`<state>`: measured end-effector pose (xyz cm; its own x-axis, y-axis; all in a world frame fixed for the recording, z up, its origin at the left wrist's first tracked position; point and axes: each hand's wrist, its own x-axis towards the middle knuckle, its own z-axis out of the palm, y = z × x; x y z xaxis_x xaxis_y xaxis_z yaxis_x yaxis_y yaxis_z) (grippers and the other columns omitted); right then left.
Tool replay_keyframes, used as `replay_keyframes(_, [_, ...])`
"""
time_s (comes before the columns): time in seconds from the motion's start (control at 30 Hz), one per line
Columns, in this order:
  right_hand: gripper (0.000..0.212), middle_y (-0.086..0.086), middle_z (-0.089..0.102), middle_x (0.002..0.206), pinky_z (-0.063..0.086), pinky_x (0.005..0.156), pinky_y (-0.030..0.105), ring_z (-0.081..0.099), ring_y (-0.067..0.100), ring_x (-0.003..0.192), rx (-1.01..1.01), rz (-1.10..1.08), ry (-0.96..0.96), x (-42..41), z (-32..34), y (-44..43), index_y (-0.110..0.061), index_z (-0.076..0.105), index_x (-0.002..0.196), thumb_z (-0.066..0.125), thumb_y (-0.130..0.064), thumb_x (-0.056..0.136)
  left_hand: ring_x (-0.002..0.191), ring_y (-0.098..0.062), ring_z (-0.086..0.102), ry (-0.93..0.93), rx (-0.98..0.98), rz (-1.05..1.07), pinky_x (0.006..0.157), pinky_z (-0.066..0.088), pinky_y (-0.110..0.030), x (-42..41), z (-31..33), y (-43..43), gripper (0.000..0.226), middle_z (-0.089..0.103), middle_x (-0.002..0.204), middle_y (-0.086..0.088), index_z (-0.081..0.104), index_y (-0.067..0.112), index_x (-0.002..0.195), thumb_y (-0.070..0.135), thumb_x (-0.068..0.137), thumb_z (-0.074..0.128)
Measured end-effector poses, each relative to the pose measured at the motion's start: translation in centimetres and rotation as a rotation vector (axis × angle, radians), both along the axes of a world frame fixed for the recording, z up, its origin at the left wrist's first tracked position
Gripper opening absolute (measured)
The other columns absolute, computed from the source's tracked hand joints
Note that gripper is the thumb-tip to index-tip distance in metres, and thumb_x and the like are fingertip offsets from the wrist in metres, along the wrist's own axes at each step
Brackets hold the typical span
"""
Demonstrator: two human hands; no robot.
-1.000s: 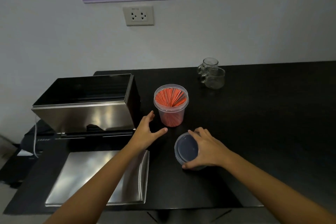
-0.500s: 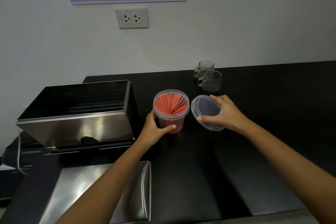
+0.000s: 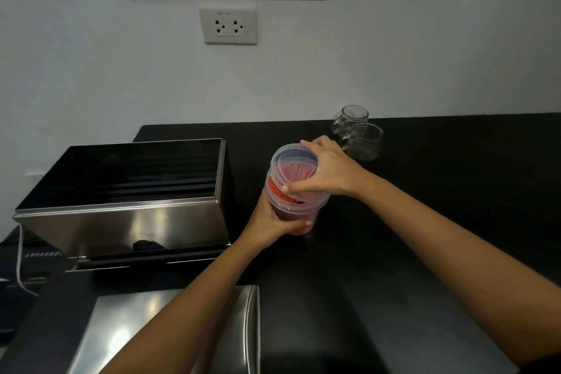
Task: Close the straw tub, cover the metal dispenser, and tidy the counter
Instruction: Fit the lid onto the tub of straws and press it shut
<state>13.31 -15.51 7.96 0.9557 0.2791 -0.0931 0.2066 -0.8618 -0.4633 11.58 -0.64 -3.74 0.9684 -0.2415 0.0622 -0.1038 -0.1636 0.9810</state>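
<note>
1. The left hand (image 3: 274, 219) wraps closed around the lower wall of the straw tub (image 3: 296, 206), a clear plastic tub of red-orange straws standing on the black table (image 3: 425, 191)
2. The right hand (image 3: 326, 173) pinches the clear lid (image 3: 293, 161) by its rim, fingers curled over the edge; the lid sits tilted on the tub's mouth, not yet pressed flat
3. The tub looks light, thin-walled and a little flexible, so gripping low steadies it while the rim takes the pressing; the lid likely snaps on with an even push around the edge
4. Just left of the left hand stands one open metal dispenser (image 3: 127, 200); nearer the body lies one flat metal cover (image 3: 170, 334)
5. Just beyond the right hand stand two glass cups (image 3: 361, 140), fragile
</note>
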Motion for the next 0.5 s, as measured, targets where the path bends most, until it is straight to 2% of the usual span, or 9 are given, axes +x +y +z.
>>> replay_keyframes(0.13, [0.106, 0.003, 0.033, 0.134, 0.036, 0.103, 0.041, 0.031, 0.019, 0.127, -0.056, 0.036, 0.002, 0.12, 0.02, 0.41, -0.016, 0.021, 0.144, 0.07, -0.061, 0.061, 0.116, -0.003, 0.052, -0.006, 0.006, 0.01, 0.094, 0.045, -0.021, 0.29, -0.29, 0.32, 0.093, 0.054, 0.125, 0.005, 0.035, 0.029, 0.13, 0.014, 0.054, 0.087])
replay_keyframes(0.37, [0.109, 0.003, 0.029, 0.138, 0.038, 0.098, 0.039, 0.029, 0.018, 0.126, -0.197, 0.118, -0.035, -0.33, -0.09, 1.08, -0.016, 0.016, 0.145, 0.067, -0.063, 0.061, 0.11, 0.006, 0.053, -0.014, 0.007, -0.006, 0.087, 0.044, -0.009, 0.3, -0.24, 0.25, 0.086, 0.055, 0.119, 0.008, 0.039, 0.022, 0.129, 0.008, 0.058, 0.085])
replay_keyframes(0.5, [0.107, 0.002, 0.03, 0.135, 0.037, 0.101, 0.04, 0.03, 0.019, 0.125, -0.189, 0.131, 0.04, 0.2, 0.38, 1.02, -0.017, 0.017, 0.145, 0.069, -0.06, 0.062, 0.112, 0.002, 0.051, 0.033, 0.019, 0.023, 0.088, 0.045, -0.013, 0.17, -0.63, 0.37, 0.091, 0.053, 0.124, 0.007, 0.036, 0.025, 0.131, 0.016, 0.056, 0.087])
